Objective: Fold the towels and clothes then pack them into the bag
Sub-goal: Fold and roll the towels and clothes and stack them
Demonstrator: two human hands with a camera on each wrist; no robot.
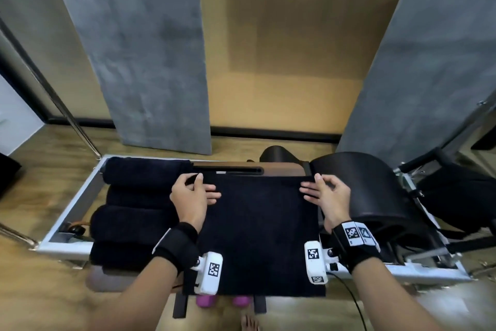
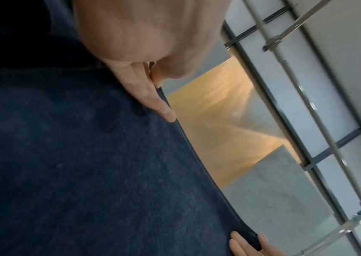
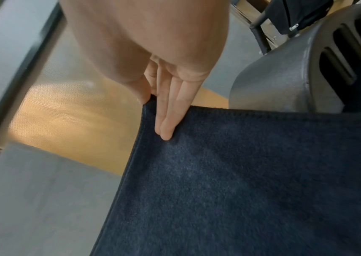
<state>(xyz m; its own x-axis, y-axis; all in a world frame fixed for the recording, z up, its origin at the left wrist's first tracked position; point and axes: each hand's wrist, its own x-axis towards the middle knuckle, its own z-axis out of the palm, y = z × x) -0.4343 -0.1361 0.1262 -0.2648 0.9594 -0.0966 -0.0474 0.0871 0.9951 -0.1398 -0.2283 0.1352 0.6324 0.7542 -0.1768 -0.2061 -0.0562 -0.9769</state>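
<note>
On the bench [image 1: 67, 226]: one dark towel [image 1: 263, 228] spread flat, left hand [image 1: 192, 196] and right hand [image 1: 326, 194] each pinching a far corner, fold barely begun; rolled towels [image 1: 134, 210] alongside at left; bag unseen, packing outstanding.

Flat towel [image 1: 257, 228] lies at centre on the reformer frame [image 1: 69, 212], with the left hand [image 1: 192, 194] at its 10 o'clock corner and the right hand [image 1: 326, 194] at its 2 o'clock corner, each with thumb and fingers on that far corner. Rolled towels [image 1: 134, 212] lie in a row at 9 o'clock just beside it; a curved padded barrel [image 1: 375, 185] sits at 3 o'clock. Two small dumbbells [image 1: 222, 301] lie on the floor at 6 o'clock, under the towel's near edge; wall panels [image 1: 150, 49] stand at 12 o'clock, behind the frame.
</note>
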